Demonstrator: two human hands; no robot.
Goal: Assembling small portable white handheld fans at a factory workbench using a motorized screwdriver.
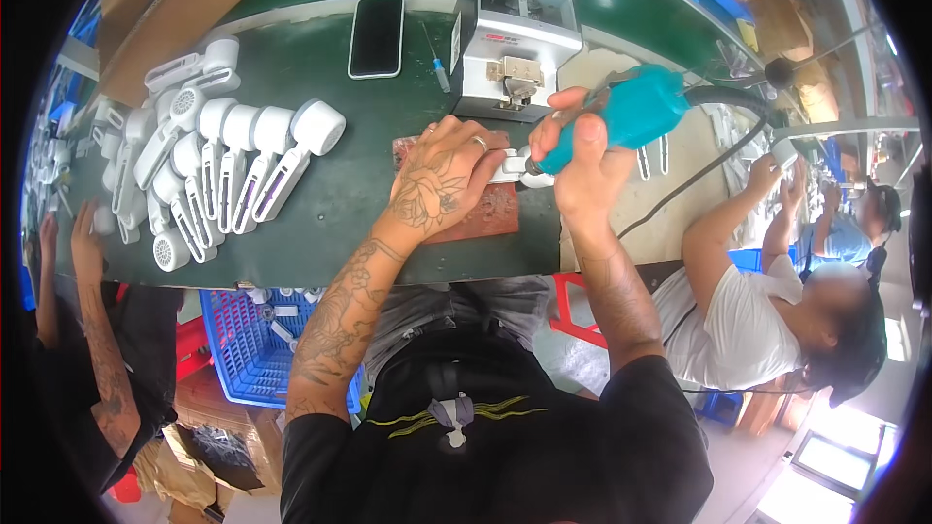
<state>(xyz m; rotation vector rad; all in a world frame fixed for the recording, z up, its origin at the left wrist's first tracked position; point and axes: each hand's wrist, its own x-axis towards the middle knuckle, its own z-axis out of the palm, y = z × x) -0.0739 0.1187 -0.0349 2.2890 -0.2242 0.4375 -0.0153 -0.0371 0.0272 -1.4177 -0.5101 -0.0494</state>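
My right hand (585, 160) is wrapped round a teal electric screwdriver (641, 109), held sideways with its tip pointing left. That tip meets a small white plastic part (509, 169) above a reddish-brown mat (490, 213). My left hand (442, 175) grips the white part from the left, its fingers hiding most of it. On the bench to the left lies a pile of white handheld devices (318, 128) with round heads and slotted handles. Just beyond my hands stands a grey and silver machine (515, 39) with a metal fixture on its front.
A phone (376, 37) and a thin blue-handled screwdriver (440, 73) lie beyond my left hand. The tool's black cable (680, 189) curves over the right side. A blue basket (254, 354) of white parts stands below the bench edge. Co-workers sit at both sides; a cardboard box (175, 19) stands far left.
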